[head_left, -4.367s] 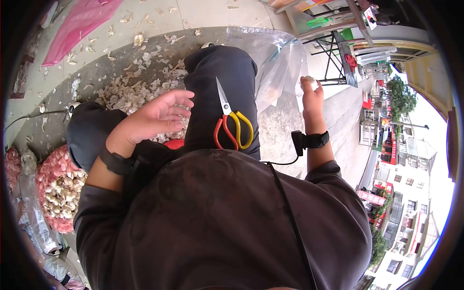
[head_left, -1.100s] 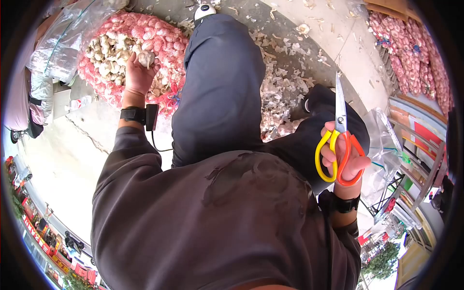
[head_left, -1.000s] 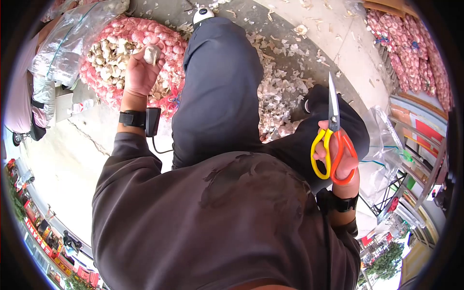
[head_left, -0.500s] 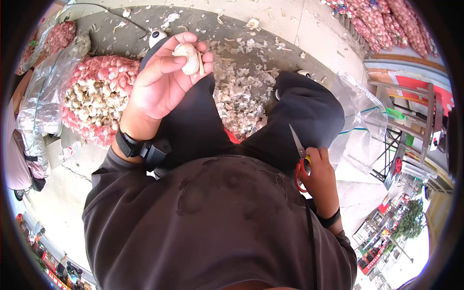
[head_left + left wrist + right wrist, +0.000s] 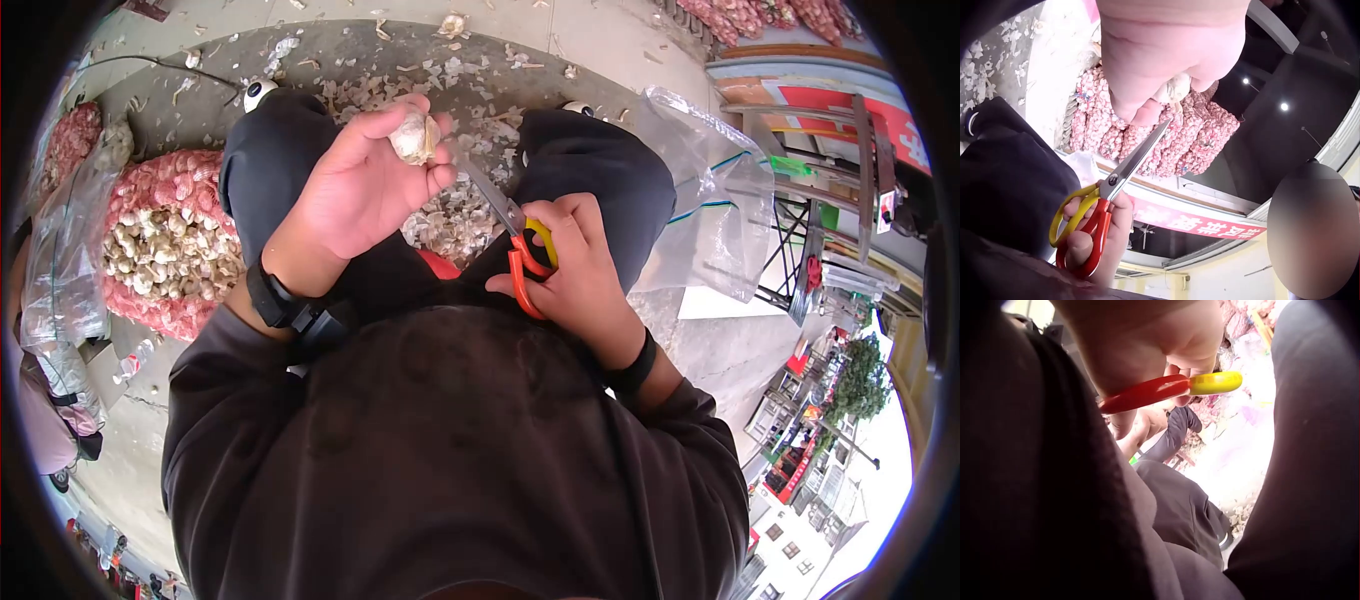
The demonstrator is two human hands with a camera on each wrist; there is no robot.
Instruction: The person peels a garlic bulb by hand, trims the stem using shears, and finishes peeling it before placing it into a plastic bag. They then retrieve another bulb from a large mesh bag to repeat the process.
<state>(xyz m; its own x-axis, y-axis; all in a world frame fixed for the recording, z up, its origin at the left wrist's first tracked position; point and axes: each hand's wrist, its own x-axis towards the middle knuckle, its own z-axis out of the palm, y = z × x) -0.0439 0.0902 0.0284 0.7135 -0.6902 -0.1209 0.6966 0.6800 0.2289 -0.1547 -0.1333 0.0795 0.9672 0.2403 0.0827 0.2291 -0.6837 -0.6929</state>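
Note:
My left hand (image 5: 350,200) holds a whitish garlic bulb (image 5: 412,138) between thumb and fingers, palm turned up, over the lap. My right hand (image 5: 580,265) grips scissors (image 5: 500,205) with one red and one yellow handle. Their blades point up and left at the left hand's fingers. In the left wrist view, the tip of the scissors (image 5: 1124,170) lies just below the garlic bulb (image 5: 1175,89), which the left hand (image 5: 1172,50) partly hides. The right wrist view shows the handles of the scissors (image 5: 1154,390) under the right hand (image 5: 1141,337); the blades are hidden there.
An open pink mesh sack (image 5: 125,290) of garlic bulbs stands at the left. Papery skins (image 5: 455,225) litter the floor between the legs. A clear plastic bag (image 5: 715,210) lies beyond the right knee. Stacked full mesh sacks (image 5: 1166,140) show in the left wrist view.
The scissors lay on the thigh earlier; the right hand has gripped them and brought them up beside the left hand. The left hand has lifted a garlic bulb from the sack to over the lap.

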